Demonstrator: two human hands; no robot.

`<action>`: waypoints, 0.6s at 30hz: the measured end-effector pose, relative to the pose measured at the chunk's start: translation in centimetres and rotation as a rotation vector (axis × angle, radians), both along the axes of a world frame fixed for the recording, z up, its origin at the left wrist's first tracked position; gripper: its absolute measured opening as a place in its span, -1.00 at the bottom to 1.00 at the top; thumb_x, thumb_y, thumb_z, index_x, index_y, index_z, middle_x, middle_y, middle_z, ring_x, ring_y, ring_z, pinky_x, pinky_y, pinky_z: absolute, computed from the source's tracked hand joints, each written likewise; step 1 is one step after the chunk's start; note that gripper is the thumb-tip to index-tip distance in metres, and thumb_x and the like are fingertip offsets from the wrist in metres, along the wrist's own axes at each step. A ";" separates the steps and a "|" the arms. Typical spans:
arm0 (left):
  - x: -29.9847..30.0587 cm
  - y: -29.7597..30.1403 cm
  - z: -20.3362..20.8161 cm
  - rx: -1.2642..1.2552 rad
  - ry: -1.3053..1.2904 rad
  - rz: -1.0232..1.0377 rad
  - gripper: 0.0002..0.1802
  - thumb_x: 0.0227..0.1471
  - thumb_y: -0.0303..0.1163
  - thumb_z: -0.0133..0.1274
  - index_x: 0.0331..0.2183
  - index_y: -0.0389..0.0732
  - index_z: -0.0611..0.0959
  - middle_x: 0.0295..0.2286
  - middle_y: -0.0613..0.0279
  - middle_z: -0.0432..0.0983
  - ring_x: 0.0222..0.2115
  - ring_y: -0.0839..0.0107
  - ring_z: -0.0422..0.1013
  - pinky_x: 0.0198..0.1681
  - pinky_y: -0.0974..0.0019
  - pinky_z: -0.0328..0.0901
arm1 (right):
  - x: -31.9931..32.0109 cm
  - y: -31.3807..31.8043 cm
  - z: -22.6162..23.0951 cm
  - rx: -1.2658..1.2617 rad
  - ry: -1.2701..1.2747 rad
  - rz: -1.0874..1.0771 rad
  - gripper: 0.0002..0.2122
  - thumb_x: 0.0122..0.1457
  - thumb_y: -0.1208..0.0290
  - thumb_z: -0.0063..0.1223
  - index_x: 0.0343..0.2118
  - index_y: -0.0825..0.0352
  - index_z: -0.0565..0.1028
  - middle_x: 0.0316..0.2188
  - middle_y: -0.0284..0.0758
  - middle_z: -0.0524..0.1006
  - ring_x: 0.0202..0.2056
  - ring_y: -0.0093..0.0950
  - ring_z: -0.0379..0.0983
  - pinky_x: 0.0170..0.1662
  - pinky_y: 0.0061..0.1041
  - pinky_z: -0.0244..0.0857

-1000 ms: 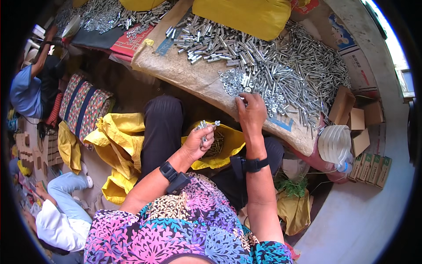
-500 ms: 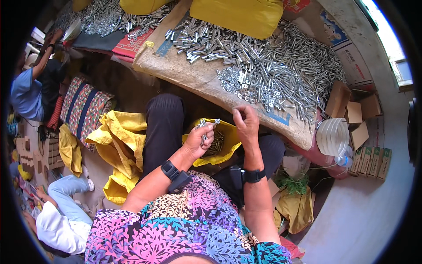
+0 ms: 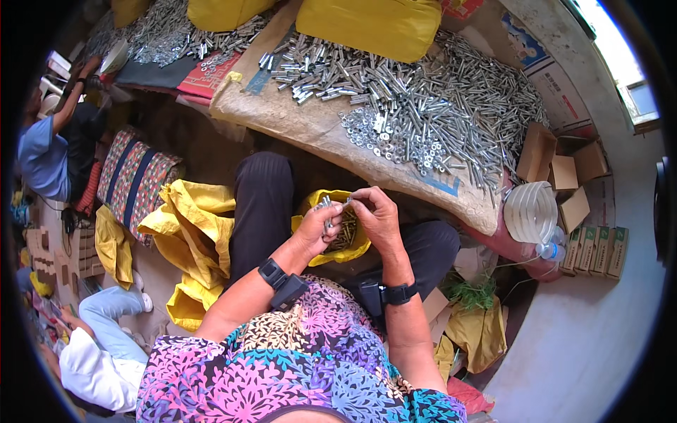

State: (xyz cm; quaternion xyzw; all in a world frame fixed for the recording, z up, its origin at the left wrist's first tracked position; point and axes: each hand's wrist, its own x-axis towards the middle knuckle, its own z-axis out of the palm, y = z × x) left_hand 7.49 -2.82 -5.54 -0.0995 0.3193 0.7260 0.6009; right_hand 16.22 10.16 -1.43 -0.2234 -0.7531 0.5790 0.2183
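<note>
Grasping a small bundle of silver bolts (image 3: 326, 209), the left hand (image 3: 315, 229) is closed around their shanks, heads pointing up and away from the body. Right hand (image 3: 377, 217): fingers pinched together on a small metal piece at the top of that bundle, too small to tell which kind; the two hands touch at the fingertips. Directly beneath both hands: a yellow bag (image 3: 350, 244) open on the lap, holding more dark and silver bolts. Beyond the hands, across the knees: a tan sack-covered bench (image 3: 310, 127) carrying a large heap of loose silver bolts (image 3: 437, 106), with a patch of washers (image 3: 384, 137) at its near edge, just past the right hand. Far side of the heap: a yellow sack (image 3: 370, 25). Right of the right hand: a stack of white bowls (image 3: 530, 211), small cardboard boxes (image 3: 564, 169) near it. Left of the left hand: crumpled yellow bags (image 3: 187, 225) on the floor, a striped cushion (image 3: 130, 180) beyond them. Each wrist bears a black band.
</note>
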 end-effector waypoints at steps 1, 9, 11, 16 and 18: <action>0.0 0.0 0.2 -0.002 -0.002 0.001 -0.92 0.05 -0.36 -0.02 -0.41 -0.14 0.47 -0.68 0.43 0.30 -0.78 0.65 0.17 -0.78 0.59 0.03 | -0.1 0.3 0.4 -0.002 -0.002 0.001 -0.92 0.01 0.60 0.09 -0.39 0.39 0.50 -0.49 -0.36 0.46 -0.48 -0.60 0.41 -0.39 -0.64 0.29; -0.9 0.5 0.1 0.034 -0.033 0.010 -0.89 0.05 -0.38 -0.02 -0.48 -0.14 0.41 -0.69 0.44 0.24 -0.76 0.67 0.17 -0.78 0.62 0.01 | -2.3 6.4 1.3 0.569 -0.125 -0.179 -0.81 -0.04 0.51 0.14 -0.30 0.32 0.52 -0.54 -0.23 0.37 -0.48 -0.29 0.36 -0.38 -0.38 0.27; -1.0 0.5 -0.1 0.035 -0.034 0.014 -0.89 0.05 -0.39 -0.02 -0.48 -0.15 0.41 -0.69 0.44 0.24 -0.77 0.67 0.17 -0.79 0.62 0.01 | -3.2 6.9 1.0 0.697 -0.177 -0.205 -0.80 -0.05 0.49 0.14 -0.30 0.30 0.52 -0.53 -0.23 0.37 -0.44 -0.27 0.36 -0.35 -0.34 0.27; -1.2 0.4 0.0 0.018 -0.031 0.014 -0.89 0.05 -0.39 -0.02 -0.47 -0.16 0.42 -0.69 0.44 0.24 -0.77 0.67 0.17 -0.79 0.62 0.01 | -3.7 6.9 1.0 0.831 -0.266 -0.224 -0.83 -0.08 0.45 0.16 -0.36 0.27 0.53 -0.51 -0.23 0.40 -0.38 -0.22 0.36 -0.31 -0.28 0.27; -1.1 0.4 -0.1 0.018 -0.028 0.023 -0.90 0.05 -0.39 -0.02 -0.45 -0.17 0.43 -0.68 0.43 0.25 -0.77 0.66 0.17 -0.79 0.62 0.01 | -3.6 6.9 1.1 0.828 -0.269 -0.207 -0.85 -0.07 0.45 0.15 -0.38 0.28 0.53 -0.51 -0.23 0.40 -0.38 -0.22 0.36 -0.31 -0.28 0.27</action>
